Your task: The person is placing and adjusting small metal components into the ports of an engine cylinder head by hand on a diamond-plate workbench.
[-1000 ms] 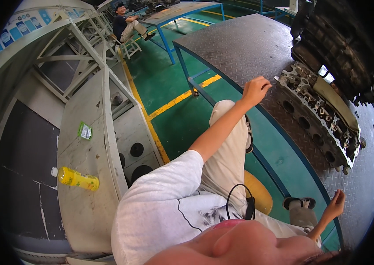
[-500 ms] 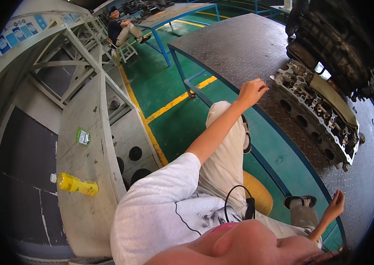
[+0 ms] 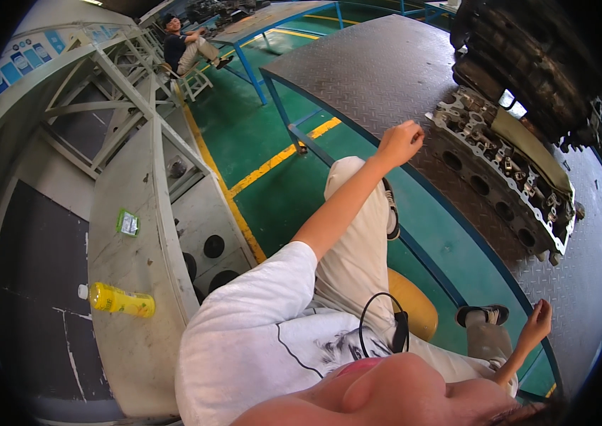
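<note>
You sit beside a metal tabletop (image 3: 358,64), its patterned plate dark grey. Your left arm reaches forward over your raised knee, and your left hand (image 3: 402,144) is at the near edge. Its fingers are bent inward with only a narrow gap; whether they hold something small, you cannot tell from here.

Just beyond that hand, apart from it, is the cylinder head (image 3: 497,177): a long, grimy engine part lying on the tabletop, a row of round openings facing you. It probably rests there, close to the edge, because that keeps something so bulky steady and within reach. An olive strip (image 3: 532,145) lies along its far side, and the dark engine (image 3: 528,64) rises behind.

Your right hand (image 3: 539,323) is farther down the same edge, fingers curled (its grip, too, cannot be told). Both arms look loose, perhaps resting rather than working.

On your left, a pale ledge (image 3: 120,355) carries a yellow bottle (image 3: 122,300) and a green packet (image 3: 128,223), likely put there to stay clear of the greasy metal. A co-worker (image 3: 188,50) sits in the distance.
</note>
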Demonstrator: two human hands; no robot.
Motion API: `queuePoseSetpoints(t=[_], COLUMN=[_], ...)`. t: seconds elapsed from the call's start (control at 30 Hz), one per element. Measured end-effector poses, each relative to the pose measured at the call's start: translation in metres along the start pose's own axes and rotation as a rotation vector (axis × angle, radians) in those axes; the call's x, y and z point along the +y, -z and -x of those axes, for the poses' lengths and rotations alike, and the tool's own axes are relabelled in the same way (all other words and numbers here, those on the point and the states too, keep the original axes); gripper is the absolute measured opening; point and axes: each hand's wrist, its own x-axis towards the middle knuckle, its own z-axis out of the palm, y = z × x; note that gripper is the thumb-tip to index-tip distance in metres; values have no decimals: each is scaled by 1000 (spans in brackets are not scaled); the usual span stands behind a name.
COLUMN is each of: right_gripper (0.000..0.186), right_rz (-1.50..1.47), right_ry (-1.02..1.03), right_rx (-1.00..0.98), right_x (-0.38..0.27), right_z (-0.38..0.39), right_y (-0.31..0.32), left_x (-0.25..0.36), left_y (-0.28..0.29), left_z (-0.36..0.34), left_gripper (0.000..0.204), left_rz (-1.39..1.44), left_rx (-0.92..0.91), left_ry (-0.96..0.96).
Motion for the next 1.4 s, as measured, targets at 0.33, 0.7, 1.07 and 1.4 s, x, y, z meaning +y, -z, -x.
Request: queuePoseSetpoints(t=[0.33,0.7,1.07,1.4], right_gripper=[13,16,17,18], right_rz=[94,-117,-238,-164], right_ry=[-77,-195,-239,-189], right_rx=[-1,-93,-151,-82], right_x=[-30,-12,0,3], right_z=[-5,-47,-74,-80], right_y=[5,24,-6,-15], left_x=[0,-7,-29,-33], left_y=[-2,-19,-20,-33], left_z=[-4,-20,-28,-34], left_gripper=[18,11,10,15], left_rz=[-131,-24,50,24], left_rx=[-70,-85,-134,-108], left_ry=[38,7,6,20])
